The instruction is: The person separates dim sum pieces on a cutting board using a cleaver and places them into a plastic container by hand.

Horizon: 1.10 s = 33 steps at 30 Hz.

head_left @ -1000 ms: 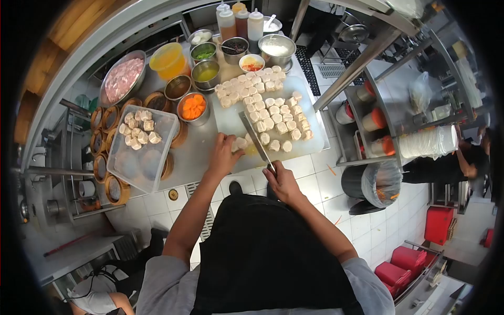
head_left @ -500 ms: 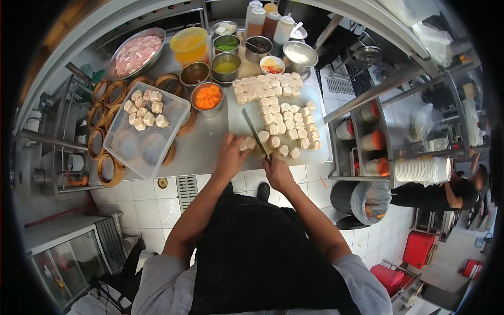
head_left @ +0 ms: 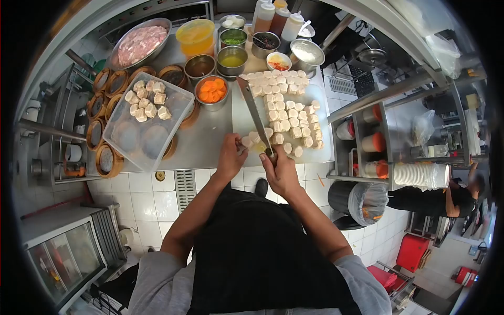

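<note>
My right hand (head_left: 281,170) is closed round the handle of a large knife (head_left: 254,109), its blade pointing up and left over the white cutting board (head_left: 240,118). Left of the knife, at the board's near edge, my left hand (head_left: 231,156) has its fingertips at a small pale piece (head_left: 246,142); whether it grips the piece is hard to tell. Other pale pieces lie beside the blade. Rows of cut pale pieces (head_left: 283,113) cover the board's right side. Several browned pieces (head_left: 143,100) sit in a clear plastic container (head_left: 170,128) on the left.
Behind the board stand a bowl of carrot slices (head_left: 211,91), metal bowls, a yellow tub (head_left: 195,38) and squeeze bottles. A bowl of raw meat (head_left: 140,46) and bamboo steamers (head_left: 107,160) are on the left. A lined bin (head_left: 367,202) and a person (head_left: 436,202) are at the right.
The view has shifted, so the table's things sit farther right in the frame than at first. The knife's broad blade now shows more of its side and reaches nearer the back rows.
</note>
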Motion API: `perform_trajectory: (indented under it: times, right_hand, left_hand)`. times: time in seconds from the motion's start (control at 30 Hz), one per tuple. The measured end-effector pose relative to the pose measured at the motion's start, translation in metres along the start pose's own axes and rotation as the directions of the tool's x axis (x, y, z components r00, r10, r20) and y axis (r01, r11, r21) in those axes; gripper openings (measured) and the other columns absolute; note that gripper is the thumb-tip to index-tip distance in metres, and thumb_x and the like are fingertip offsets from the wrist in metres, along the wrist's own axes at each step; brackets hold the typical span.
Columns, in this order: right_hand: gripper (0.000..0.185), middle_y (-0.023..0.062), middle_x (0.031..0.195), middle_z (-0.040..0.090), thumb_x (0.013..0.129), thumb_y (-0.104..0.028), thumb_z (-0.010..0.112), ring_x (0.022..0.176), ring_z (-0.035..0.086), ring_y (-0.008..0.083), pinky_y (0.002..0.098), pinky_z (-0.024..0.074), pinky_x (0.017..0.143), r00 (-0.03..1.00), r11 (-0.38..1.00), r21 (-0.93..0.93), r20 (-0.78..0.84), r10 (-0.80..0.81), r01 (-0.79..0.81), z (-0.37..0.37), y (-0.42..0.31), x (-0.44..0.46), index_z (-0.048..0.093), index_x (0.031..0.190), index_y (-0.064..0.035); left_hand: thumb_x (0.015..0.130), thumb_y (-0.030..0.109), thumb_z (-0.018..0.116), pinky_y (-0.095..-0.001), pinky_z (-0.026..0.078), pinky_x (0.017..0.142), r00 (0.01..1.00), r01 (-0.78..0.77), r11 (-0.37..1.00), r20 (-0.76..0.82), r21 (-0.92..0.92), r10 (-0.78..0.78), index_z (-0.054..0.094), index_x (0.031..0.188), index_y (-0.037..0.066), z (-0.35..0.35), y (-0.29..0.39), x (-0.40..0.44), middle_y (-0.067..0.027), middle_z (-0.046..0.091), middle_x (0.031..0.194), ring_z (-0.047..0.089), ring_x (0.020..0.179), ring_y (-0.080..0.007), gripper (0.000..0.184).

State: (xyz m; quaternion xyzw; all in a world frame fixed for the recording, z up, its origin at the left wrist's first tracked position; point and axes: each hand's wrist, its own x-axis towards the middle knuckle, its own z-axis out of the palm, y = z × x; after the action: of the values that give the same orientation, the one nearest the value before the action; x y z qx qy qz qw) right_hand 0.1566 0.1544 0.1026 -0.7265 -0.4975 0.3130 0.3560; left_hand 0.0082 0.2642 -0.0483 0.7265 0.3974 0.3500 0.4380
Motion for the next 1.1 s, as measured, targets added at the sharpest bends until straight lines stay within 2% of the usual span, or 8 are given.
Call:
perform_trajectory:
  times: [0.2, 0.3, 0.43, 0.47, 0.63, 0.87, 0.97, 1.1]
  right_hand:
    - [0.033, 0.0293, 0.086, 0.072, 0.105, -0.025, 0.068, 0.077, 0.07, 0.0518, 0.0552, 0.0533, 0.067, 0.996, 0.958, -0.287, 0.089, 0.014, 0.012, 0.048, 0.103, 0.008, 0.054, 0.117, 0.0017]
    - [0.031, 0.0324, 0.09, 0.071, 0.106, -0.025, 0.065, 0.083, 0.069, 0.054, 0.0558, 0.0532, 0.069, 0.995, 0.991, -0.135, 0.102, 0.018, -0.004, 0.044, 0.101, 0.007, 0.055, 0.112, 0.0036]
    - [0.029, 0.0141, 0.071, 0.065, 0.108, -0.026, 0.062, 0.065, 0.065, 0.0251, 0.0415, 0.0515, 0.063, 0.916, 0.903, 0.219, 0.249, 0.313, -0.369, 0.026, 0.082, 0.002, 0.057, 0.104, 0.0021]
    - [0.029, 0.0043, 0.068, 0.058, 0.109, -0.027, 0.063, 0.062, 0.054, 0.0126, 0.0339, 0.0478, 0.06, 0.931, 0.899, 0.27, 0.215, 0.293, -0.346, 0.02, 0.08, -0.003, 0.057, 0.105, 0.001]
    - [0.028, -0.0001, 0.067, 0.054, 0.112, -0.028, 0.059, 0.054, 0.049, 0.0084, 0.0278, 0.0421, 0.048, 0.944, 0.811, 0.49, 0.091, 0.317, -0.32, -0.029, 0.06, -0.022, 0.053, 0.116, -0.0015]
    - [0.027, 0.0007, 0.064, 0.054, 0.111, -0.03, 0.06, 0.048, 0.05, 0.0094, 0.0288, 0.0417, 0.043, 0.952, 0.834, 0.487, -0.016, 0.307, -0.261, -0.054, 0.081, -0.031, 0.052, 0.106, -0.0044]
    - [0.025, 0.0002, 0.063, 0.052, 0.112, -0.026, 0.059, 0.046, 0.049, 0.0095, 0.0284, 0.0419, 0.042, 0.956, 0.832, 0.491, 0.001, 0.295, -0.257, -0.055, 0.085, -0.042, 0.051, 0.101, -0.0062]
    - [0.023, -0.0005, 0.063, 0.052, 0.111, -0.025, 0.06, 0.048, 0.049, 0.0086, 0.0279, 0.0413, 0.042, 0.953, 0.835, 0.473, 0.033, 0.302, -0.281, -0.057, 0.08, -0.053, 0.052, 0.101, -0.0065]
  left_hand:
    - [0.082, -0.005, 0.081, -0.0403, 0.055, 0.086, 0.999, 0.052, 0.998, 0.006, -0.018, -0.052, 0.052, 0.122, 0.001, 0.008, -0.008, -0.001, -0.017, 0.057, 0.114, 0.064, 0.097, -0.0287, 0.05]
    - [0.082, -0.002, 0.081, -0.0441, 0.053, 0.094, 0.999, 0.046, 0.999, 0.028, 0.006, -0.046, 0.052, 0.129, 0.0, 0.003, -0.009, -0.004, -0.0197, 0.056, 0.12, 0.063, 0.105, -0.0344, 0.054]
    - [0.081, 0.01, 0.088, -0.0496, 0.049, 0.101, 0.991, -0.131, 0.965, 0.005, 0.226, 0.134, 0.051, 0.143, 0.001, 0.003, 0.001, 0.005, -0.0207, 0.057, 0.129, 0.058, 0.118, -0.0392, 0.073]
    - [0.081, 0.017, 0.089, -0.0501, 0.049, 0.102, 0.98, -0.195, 0.934, 0.032, 0.3, 0.195, 0.051, 0.145, 0.002, 0.003, 0.007, 0.008, -0.0204, 0.057, 0.131, 0.057, 0.119, -0.039, 0.076]
    - [0.084, 0.041, 0.087, -0.0495, 0.05, 0.1, 0.904, -0.428, 0.727, 0.244, 0.537, 0.352, 0.057, 0.143, 0.005, 0.021, 0.029, 0.039, -0.0173, 0.057, 0.13, 0.058, 0.12, -0.0351, 0.075]
    - [0.091, 0.04, 0.08, -0.045, 0.06, 0.079, 0.812, -0.581, 0.666, 0.396, 0.468, 0.429, 0.068, 0.131, 0.007, 0.029, -0.003, 0.076, -0.0128, 0.064, 0.11, 0.069, 0.102, -0.0332, 0.053]
    - [0.089, 0.041, 0.082, -0.0466, 0.06, 0.082, 0.948, -0.297, 0.769, 0.078, 0.566, 0.309, 0.069, 0.131, 0.009, -0.017, 0.012, 0.074, -0.014, 0.067, 0.111, 0.071, 0.098, -0.037, 0.054]
    - [0.092, 0.036, 0.083, -0.05, 0.057, 0.081, 0.923, -0.068, 0.871, -0.3, 0.487, 0.24, 0.071, 0.125, 0.003, -0.142, 0.016, 0.08, -0.0194, 0.071, 0.108, 0.07, 0.094, -0.0412, 0.048]
